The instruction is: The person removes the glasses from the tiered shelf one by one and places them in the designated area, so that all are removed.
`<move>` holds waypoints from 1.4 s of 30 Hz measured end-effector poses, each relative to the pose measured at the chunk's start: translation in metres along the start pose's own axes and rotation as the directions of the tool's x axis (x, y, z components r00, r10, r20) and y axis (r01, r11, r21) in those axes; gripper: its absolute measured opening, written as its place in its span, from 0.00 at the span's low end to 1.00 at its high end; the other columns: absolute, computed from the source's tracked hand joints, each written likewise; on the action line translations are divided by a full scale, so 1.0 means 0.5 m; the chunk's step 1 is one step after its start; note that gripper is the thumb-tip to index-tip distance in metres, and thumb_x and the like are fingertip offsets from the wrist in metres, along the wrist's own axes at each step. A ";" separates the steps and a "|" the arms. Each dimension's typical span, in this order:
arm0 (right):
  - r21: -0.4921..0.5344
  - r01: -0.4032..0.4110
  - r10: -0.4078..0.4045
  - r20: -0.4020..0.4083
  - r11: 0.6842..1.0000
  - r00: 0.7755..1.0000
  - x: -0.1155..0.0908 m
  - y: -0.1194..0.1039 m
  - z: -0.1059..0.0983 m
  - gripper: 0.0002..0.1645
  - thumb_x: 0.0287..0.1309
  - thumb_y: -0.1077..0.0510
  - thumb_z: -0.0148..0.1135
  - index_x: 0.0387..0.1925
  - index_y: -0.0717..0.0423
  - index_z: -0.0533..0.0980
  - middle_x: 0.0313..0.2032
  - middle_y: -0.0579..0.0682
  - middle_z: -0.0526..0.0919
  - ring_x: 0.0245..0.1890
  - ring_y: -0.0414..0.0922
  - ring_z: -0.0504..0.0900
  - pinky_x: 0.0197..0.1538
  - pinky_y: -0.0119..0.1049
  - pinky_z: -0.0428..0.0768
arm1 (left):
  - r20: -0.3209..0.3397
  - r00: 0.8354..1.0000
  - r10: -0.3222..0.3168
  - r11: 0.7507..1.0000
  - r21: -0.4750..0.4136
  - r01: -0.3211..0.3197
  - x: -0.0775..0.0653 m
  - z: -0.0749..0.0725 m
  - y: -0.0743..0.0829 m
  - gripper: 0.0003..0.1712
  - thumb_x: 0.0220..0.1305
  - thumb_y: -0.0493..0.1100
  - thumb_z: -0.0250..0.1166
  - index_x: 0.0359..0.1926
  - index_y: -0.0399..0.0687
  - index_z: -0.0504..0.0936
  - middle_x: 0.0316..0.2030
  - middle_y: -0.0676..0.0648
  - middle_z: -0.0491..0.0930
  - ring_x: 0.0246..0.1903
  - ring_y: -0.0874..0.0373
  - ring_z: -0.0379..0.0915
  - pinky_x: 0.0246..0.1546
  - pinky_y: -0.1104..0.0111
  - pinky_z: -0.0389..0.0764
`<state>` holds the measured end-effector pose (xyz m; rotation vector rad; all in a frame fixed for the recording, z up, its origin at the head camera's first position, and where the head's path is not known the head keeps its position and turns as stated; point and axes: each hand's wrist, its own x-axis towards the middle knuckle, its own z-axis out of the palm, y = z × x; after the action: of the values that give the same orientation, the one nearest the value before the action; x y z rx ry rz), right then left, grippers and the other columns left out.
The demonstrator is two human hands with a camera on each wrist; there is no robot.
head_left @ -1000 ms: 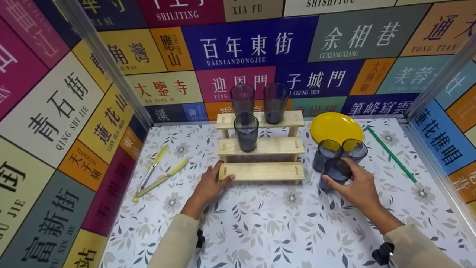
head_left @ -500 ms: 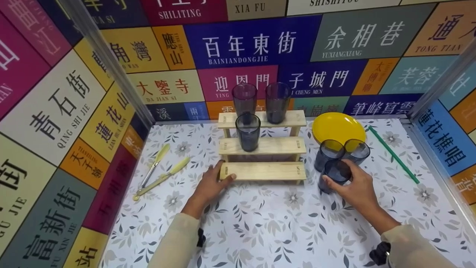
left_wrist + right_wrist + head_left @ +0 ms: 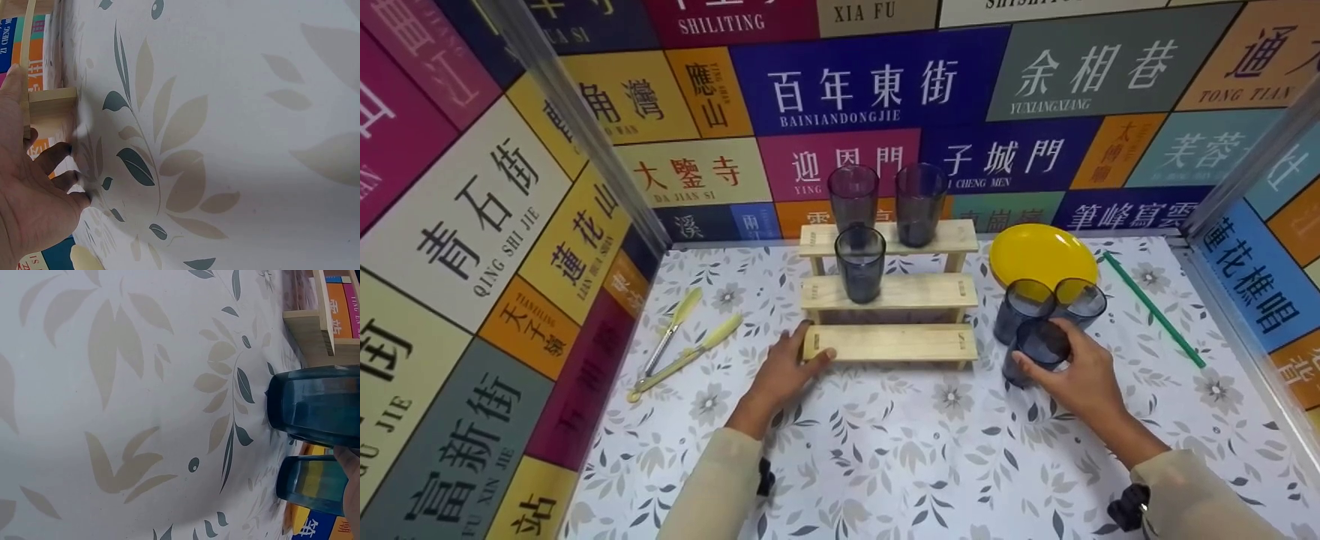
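Observation:
My right hand (image 3: 1078, 373) grips a dark tinted glass (image 3: 1020, 369) near its rim, thumb on the near side. In the right wrist view that glass (image 3: 315, 408) is upright with its base close to the tabletop, another glass (image 3: 315, 484) beside it. Two more dark glasses (image 3: 1011, 315) (image 3: 1081, 306) stand just behind the held one. My left hand (image 3: 784, 370) holds the left end of the lowest step of a three-step wooden rack (image 3: 892, 343), thumb over the board. On the rack, one glass (image 3: 861, 270) occupies the middle step and two glasses (image 3: 853, 196) (image 3: 921, 210) the top step.
Behind the right-hand glasses lies a yellow plate (image 3: 1042, 255), with a green stick (image 3: 1155, 311) to its right. Yellow-handled tongs (image 3: 682, 352) lie spread at the left. Sign-covered walls (image 3: 870, 82) enclose the back and sides of the floral-covered table (image 3: 885, 465).

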<state>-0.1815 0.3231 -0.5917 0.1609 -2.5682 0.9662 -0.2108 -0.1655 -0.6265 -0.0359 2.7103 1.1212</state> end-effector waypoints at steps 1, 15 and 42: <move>-0.002 -0.003 0.003 0.005 1.000 1.000 0.000 0.000 -0.001 0.48 0.52 0.48 0.90 0.68 0.64 0.76 0.58 0.68 0.87 0.58 0.67 0.87 0.59 0.46 0.84 | -0.002 1.000 0.003 1.000 0.003 -0.003 0.000 -0.001 0.001 0.55 0.73 0.79 0.62 0.90 0.67 0.55 0.87 0.28 0.49 0.86 0.24 0.46 0.80 0.27 0.60; -0.002 -0.062 0.062 0.118 0.998 0.991 0.003 -0.005 -0.013 0.54 0.56 0.41 0.87 0.73 0.62 0.71 0.66 0.72 0.81 0.68 0.72 0.79 0.68 0.74 0.75 | -0.001 1.000 -0.002 1.000 0.003 0.002 0.000 0.002 0.000 0.54 0.73 0.79 0.60 0.90 0.66 0.56 0.87 0.28 0.50 0.86 0.25 0.48 0.79 0.27 0.61; 0.038 0.090 -0.092 0.055 0.995 0.994 0.078 -0.042 -0.071 0.48 0.56 0.47 0.89 0.72 0.60 0.76 0.62 0.60 0.83 0.62 0.60 0.85 0.59 0.04 0.65 | 0.005 1.000 0.019 0.999 0.040 -0.019 0.001 -0.003 0.000 0.55 0.74 0.80 0.59 0.91 0.68 0.51 0.87 0.28 0.50 0.85 0.21 0.47 0.80 0.28 0.59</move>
<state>-0.2008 0.3318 -0.5391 0.3170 -2.5709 0.9870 -0.2114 -0.1667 -0.6254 -0.0012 2.7333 1.0707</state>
